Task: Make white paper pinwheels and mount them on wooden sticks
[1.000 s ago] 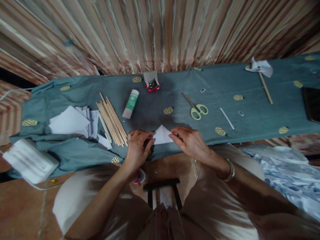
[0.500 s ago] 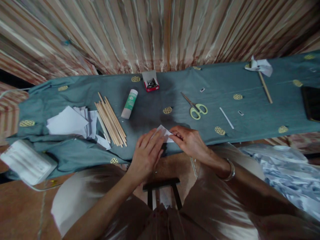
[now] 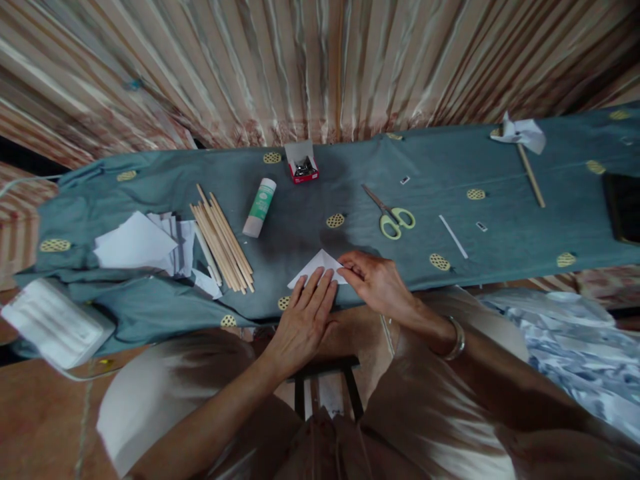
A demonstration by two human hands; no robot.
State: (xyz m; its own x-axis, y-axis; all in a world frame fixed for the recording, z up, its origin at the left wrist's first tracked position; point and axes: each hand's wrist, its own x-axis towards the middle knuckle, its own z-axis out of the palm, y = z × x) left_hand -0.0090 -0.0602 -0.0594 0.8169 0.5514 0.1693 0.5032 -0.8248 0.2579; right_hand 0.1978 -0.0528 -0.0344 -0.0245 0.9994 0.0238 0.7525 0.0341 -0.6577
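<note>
A white sheet of paper [image 3: 323, 260], folded into a triangle, lies near the table's front edge with its tip pointing away from me. My left hand [image 3: 306, 317] rests flat on its lower edge, fingers stretched out. At the paper's right corner my right hand [image 3: 377, 280] pinches it between thumb and fingers. Beyond the hands lie a pair of green-handled scissors [image 3: 390, 217] and a glue stick [image 3: 260, 208]. A small open box of metal pins or clips [image 3: 303, 167] stands at the back.
Wooden sticks [image 3: 223, 243] and a stack of white paper [image 3: 135, 243] lie at the left, beside a white power strip or box [image 3: 57, 325]. On the right are a paper strip [image 3: 453, 237], a paper pinwheel on a stick [image 3: 525, 137] and a dark device [image 3: 623, 207].
My left hand has slid down and toward me over the paper, so more of the folded triangle shows. My right hand keeps its place at the right corner.
</note>
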